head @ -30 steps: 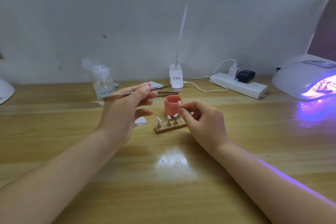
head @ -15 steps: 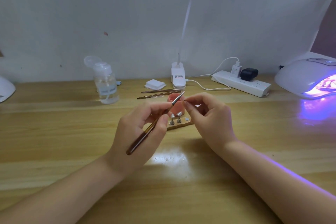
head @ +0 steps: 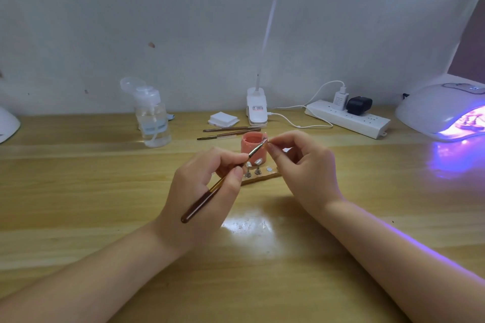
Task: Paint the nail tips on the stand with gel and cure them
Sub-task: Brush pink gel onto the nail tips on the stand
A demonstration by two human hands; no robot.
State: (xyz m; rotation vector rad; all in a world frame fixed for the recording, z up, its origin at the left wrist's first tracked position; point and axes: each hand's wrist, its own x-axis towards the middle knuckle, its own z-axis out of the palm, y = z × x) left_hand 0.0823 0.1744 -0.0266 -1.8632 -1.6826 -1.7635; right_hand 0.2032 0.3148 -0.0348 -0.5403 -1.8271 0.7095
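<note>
On wooden desk [head: 78, 204], grey wall [head: 105, 21], curing lamp [head: 441, 110] glowing violet, perhaps running

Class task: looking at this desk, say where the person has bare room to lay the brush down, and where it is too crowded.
Bare wood lies in front of the stand, between the forearms, and between the clear bottle and the left hand. It is crowded behind the pink jar: two spare brushes, the pads, the lamp base.
</note>
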